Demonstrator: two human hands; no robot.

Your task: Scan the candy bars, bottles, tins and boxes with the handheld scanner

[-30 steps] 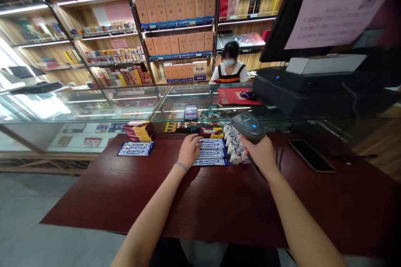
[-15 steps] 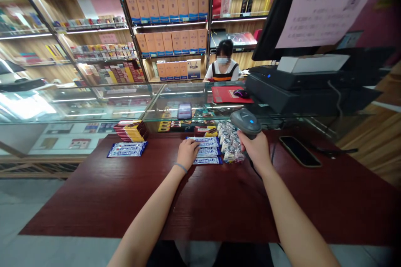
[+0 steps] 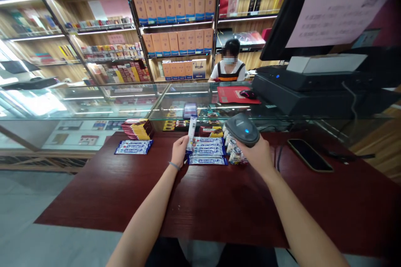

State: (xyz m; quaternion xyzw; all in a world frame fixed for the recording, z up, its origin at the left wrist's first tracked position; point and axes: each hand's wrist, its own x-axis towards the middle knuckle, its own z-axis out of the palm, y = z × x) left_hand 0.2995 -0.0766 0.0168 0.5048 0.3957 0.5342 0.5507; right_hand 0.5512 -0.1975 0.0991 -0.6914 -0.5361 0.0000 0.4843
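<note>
My left hand [image 3: 179, 152] is closed on a slim blue-and-white snack packet [image 3: 192, 131], held upright with a barcode side showing. Just right of it lie several matching packets [image 3: 208, 150] in a stack of rows on the table. My right hand [image 3: 258, 152] grips a dark grey barcode scanner [image 3: 243, 129], its blue light lit, tilted toward the left. Beneath the scanner stand small bottles with foil lids [image 3: 234, 155], partly hidden by it. More blue-and-white packets [image 3: 133, 147] lie apart at the left, in front of a stack of red-and-yellow boxes [image 3: 137, 129].
The dark red table [image 3: 219, 208] borders a glass display counter [image 3: 125, 99]. A phone [image 3: 310, 155] lies to the right. Behind the counter sits a masked person [image 3: 228, 69]. A monitor [image 3: 275, 29], a cash drawer [image 3: 300, 96] and a mouse [image 3: 248, 94] occupy the counter's right side.
My left hand has taken a packet from the rows and raised it upright, shifting slightly left. The scanner in my right hand has turned and dropped a little. The view has shifted slightly.
</note>
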